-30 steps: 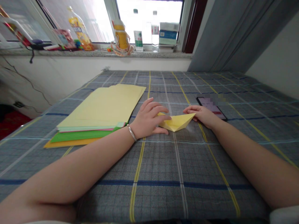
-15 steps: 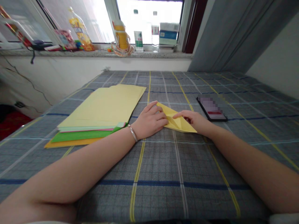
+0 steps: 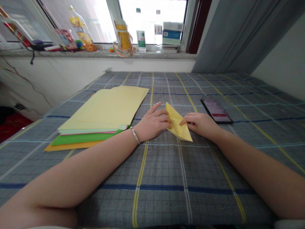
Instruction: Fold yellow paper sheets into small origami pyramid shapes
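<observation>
A folded yellow paper (image 3: 178,126) lies on the plaid tablecloth (image 3: 166,171), a long pointed shape running from far left to near right. My left hand (image 3: 152,122) is curled round its left edge, fingers pinching the fold, a silver bracelet on the wrist. From the right, my right hand (image 3: 200,124) grips the paper's other side with bent fingers. Both forearms rest on the cloth.
A stack of coloured paper sheets (image 3: 100,116) lies to the left, yellow on top, green and orange beneath. A phone (image 3: 216,110) lies face up just right of my right hand. Bottles and boxes stand on the windowsill (image 3: 100,54) at the back.
The yellow paper has been turned from pointing right to pointing toward me. My right hand came in from beside the phone onto the paper; my left hand stayed put.
</observation>
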The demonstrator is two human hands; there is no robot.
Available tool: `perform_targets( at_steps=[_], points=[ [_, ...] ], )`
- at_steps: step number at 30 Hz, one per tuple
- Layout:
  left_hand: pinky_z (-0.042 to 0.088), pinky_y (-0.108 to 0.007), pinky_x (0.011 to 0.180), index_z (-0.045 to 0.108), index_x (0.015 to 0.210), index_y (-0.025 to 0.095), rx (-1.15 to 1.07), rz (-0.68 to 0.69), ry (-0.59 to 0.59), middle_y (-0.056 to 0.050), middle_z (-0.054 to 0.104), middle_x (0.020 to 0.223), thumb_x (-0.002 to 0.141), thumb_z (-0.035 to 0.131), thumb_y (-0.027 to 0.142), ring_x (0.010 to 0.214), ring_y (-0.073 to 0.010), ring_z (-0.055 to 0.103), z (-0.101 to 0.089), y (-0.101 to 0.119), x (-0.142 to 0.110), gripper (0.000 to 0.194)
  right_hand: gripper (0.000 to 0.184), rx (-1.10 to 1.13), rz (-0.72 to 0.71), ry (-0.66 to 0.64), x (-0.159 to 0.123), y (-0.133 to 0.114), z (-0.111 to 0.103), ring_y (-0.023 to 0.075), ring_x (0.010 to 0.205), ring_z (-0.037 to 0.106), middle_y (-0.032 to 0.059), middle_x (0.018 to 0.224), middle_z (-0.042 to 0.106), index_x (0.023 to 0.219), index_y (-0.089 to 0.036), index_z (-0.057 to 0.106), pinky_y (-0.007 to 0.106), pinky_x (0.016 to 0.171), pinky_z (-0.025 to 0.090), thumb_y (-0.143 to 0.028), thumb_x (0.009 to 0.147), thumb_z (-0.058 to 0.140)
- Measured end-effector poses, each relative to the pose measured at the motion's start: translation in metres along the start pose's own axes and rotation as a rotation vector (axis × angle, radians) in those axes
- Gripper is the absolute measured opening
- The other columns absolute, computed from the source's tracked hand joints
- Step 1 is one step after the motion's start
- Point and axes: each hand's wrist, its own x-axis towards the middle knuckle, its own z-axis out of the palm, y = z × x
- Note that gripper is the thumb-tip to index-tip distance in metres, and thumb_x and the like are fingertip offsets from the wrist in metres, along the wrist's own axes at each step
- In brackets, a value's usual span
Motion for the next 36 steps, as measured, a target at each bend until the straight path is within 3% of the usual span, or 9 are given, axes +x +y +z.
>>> perform_targets(
  at_steps=[5, 15, 22, 26, 31, 36],
  points=[
    [0.011, -0.052, 0.121, 0.066, 0.092, 0.028, -0.023, -0.023, 0.001, 0.005, 0.068, 0.098, 0.088, 0.052, 0.010, 0.120, -0.0177, 0.048, -0.001, -0.001, -0.001, 0.023, 0.021, 0.007, -0.020, -0.017, 0.000, -0.002, -0.002, 0.0172, 0.087, 0.064, 0.0014, 0.095, 0.069, 0.090, -0.025, 0.069, 0.030, 0.079, 0.047, -0.020, 0.088, 0.049],
    [0.005, -0.051, 0.121, 0.066, 0.092, 0.026, -0.087, -0.074, 0.028, 0.004, 0.069, 0.096, 0.083, 0.053, 0.013, 0.119, -0.0179, 0.050, -0.001, -0.001, 0.000, 0.020, 0.023, 0.040, -0.019, -0.007, 0.000, -0.005, 0.000, 0.0172, 0.093, 0.063, 0.0021, 0.102, 0.068, 0.096, -0.025, 0.066, 0.030, 0.080, 0.047, -0.020, 0.091, 0.044],
    [0.014, -0.050, 0.121, 0.064, 0.098, 0.024, 0.049, 0.016, -0.002, 0.002, 0.068, 0.101, 0.092, 0.046, 0.012, 0.122, -0.0192, 0.049, 0.004, 0.003, 0.003, 0.023, 0.026, -0.171, -0.048, -0.048, 0.003, -0.023, 0.001, 0.0185, 0.092, 0.064, 0.0021, 0.098, 0.068, 0.100, -0.024, 0.063, 0.028, 0.075, 0.045, -0.014, 0.092, 0.041],
    [0.018, -0.048, 0.120, 0.060, 0.098, 0.020, 0.018, -0.013, 0.064, -0.001, 0.068, 0.100, 0.096, 0.040, 0.012, 0.116, -0.0157, 0.054, 0.006, 0.006, 0.005, 0.022, 0.024, -0.229, -0.031, -0.041, 0.005, -0.032, 0.004, 0.0191, 0.091, 0.064, 0.0028, 0.098, 0.069, 0.098, -0.023, 0.061, 0.028, 0.071, 0.045, -0.014, 0.092, 0.040],
    [0.028, -0.046, 0.116, 0.051, 0.116, 0.015, -0.086, -0.056, 0.118, -0.003, 0.067, 0.095, 0.098, 0.036, 0.017, 0.092, -0.0125, 0.064, 0.009, 0.006, 0.006, 0.023, 0.025, -0.189, 0.016, -0.014, 0.006, -0.035, 0.006, 0.0209, 0.091, 0.066, 0.0065, 0.102, 0.070, 0.107, -0.021, 0.058, 0.032, 0.074, 0.047, -0.023, 0.097, 0.035],
    [0.029, -0.050, 0.114, 0.041, 0.130, 0.014, -0.118, -0.087, 0.115, -0.003, 0.065, 0.094, 0.097, 0.039, 0.017, 0.090, -0.0142, 0.064, 0.009, 0.005, 0.006, 0.033, 0.027, -0.041, 0.137, 0.098, 0.006, -0.038, 0.007, 0.0207, 0.086, 0.066, 0.0063, 0.099, 0.070, 0.117, -0.019, 0.053, 0.032, 0.072, 0.049, -0.030, 0.093, 0.048]
  ],
)
